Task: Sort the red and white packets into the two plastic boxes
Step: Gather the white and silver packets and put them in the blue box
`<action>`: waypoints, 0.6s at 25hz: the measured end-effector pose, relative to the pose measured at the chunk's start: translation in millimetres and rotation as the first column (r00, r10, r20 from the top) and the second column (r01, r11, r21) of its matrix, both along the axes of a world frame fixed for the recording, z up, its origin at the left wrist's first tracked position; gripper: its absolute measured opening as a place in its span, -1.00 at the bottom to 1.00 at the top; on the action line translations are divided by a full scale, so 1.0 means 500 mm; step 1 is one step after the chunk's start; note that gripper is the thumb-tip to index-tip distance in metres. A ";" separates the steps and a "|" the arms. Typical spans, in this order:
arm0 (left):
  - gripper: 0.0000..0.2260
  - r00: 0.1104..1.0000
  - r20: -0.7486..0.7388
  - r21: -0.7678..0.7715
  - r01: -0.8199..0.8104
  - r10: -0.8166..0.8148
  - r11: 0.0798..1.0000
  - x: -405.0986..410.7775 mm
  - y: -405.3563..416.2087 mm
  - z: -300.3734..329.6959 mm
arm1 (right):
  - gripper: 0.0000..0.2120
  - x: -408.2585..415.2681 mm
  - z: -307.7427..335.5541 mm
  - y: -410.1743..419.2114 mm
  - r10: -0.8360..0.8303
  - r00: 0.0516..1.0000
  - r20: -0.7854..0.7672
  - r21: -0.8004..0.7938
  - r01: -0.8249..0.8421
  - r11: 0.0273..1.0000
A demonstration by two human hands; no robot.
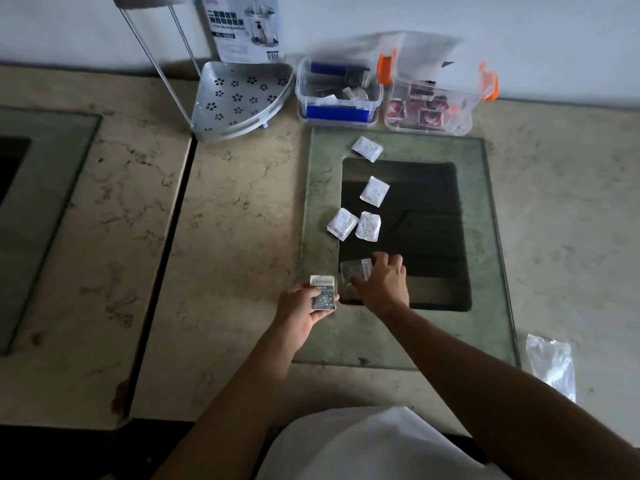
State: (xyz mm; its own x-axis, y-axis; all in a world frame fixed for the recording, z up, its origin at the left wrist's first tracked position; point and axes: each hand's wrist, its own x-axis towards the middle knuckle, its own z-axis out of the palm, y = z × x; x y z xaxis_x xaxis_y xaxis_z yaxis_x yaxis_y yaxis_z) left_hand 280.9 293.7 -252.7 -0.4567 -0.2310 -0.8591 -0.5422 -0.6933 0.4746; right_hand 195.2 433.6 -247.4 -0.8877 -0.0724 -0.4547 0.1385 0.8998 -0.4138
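The left hand grips a small stack of flat, grey printed packets, fingers beneath and thumb curled over the near edge. The right hand is curled over a crinkled, translucent packet, thumb and fingertips pinching it where it lies on the glass panel.

The panel is a greenish rectangular sheet set into the mottled beige stone counter, with a dark rectangular opening beneath. Four white, pillow-shaped paper packets with fine print lie loose on it: one at the far edge, one further in, and two side by side, nearly touching.

Beyond the panel, against the wall, stand two clear plastic boxes, just apart. The left box carries blue clips and holds pale and grey packets; individual pieces cannot be counted. The right box carries orange clips and holds red packets. Both lids stand open.

A perforated metal corner shelf with thin rods sits left of the boxes, its printed card leaning on the wall. A clear plastic bag lies flat on the counter at the right.
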 end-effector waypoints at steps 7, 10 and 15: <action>-0.74 0.998 -0.006 -0.060 0.062 -0.062 0.996 -0.012 -0.004 -0.013 | -0.80 -0.026 0.022 -0.014 -0.054 0.997 0.063 -0.336 0.072 0.939; -0.77 0.999 -0.002 -0.057 0.035 -0.035 0.998 -0.024 0.002 -0.007 | -0.90 -0.033 0.034 -0.014 0.141 0.985 0.095 -0.384 -0.094 0.919; -0.66 0.984 -0.123 -0.037 0.128 -0.131 0.991 -0.046 0.013 -0.004 | -0.68 -0.037 0.027 -0.025 0.314 0.948 0.053 -0.378 -0.272 0.885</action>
State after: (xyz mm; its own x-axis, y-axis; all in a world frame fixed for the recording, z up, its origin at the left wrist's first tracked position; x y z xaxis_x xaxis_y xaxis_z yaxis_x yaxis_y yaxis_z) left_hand 257.7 300.0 -254.7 -0.5875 -0.1864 -0.7874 -0.5617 -0.6065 0.5627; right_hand 176.9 421.3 -233.9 -0.7465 -0.4995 -0.4397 -0.0451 0.6972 -0.7154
